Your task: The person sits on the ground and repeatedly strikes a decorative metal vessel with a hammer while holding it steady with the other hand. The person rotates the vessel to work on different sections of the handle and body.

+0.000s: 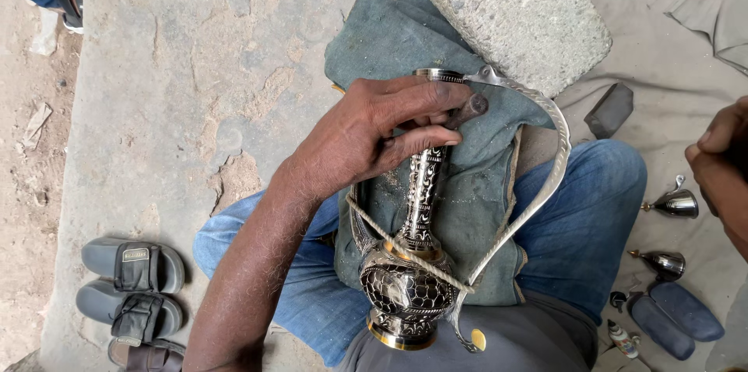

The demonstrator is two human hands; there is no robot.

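Concrete ground (195, 68) bears a stone block (514, 10), grey sandals (132, 286) and small metal cups (674, 202).

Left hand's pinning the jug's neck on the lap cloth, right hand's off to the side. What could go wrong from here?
1. The jug lies on its side across the lap, held only at the neck by the left hand; its round belly could roll off the cloth.
2. The thin curved handle sticks out unsupported and might bend if pressed.
3. The right hand is away, so nothing steadies the base.

No packages, labels, signs or screens visible.
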